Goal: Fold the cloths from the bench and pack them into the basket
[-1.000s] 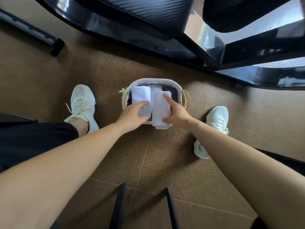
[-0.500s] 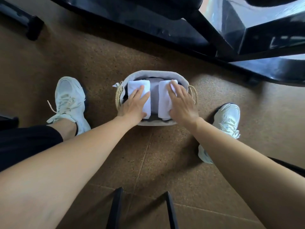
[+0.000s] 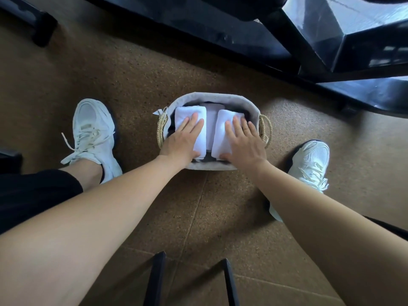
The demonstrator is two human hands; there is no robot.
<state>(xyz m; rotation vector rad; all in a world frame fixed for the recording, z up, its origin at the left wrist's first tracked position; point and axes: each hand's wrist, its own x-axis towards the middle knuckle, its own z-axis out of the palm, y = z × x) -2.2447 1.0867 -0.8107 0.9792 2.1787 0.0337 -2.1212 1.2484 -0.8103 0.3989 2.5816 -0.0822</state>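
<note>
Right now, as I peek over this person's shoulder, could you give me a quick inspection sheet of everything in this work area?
Surface: brown speckled floor tiles; the basket stands on them.
Job's things: oval woven basket with pale fabric liner; left folded white cloth and right folded white cloth lie side by side inside it, over darker fabric.
Clutter: nothing seen.
Hands: left hand lies flat on the left cloth; right hand lies flat on the right cloth; fingers straight.
Cables: nothing seen.
Surroundings: glossy black frame beyond the basket; left white sneaker; right white sneaker; two black bars at the near edge.
</note>
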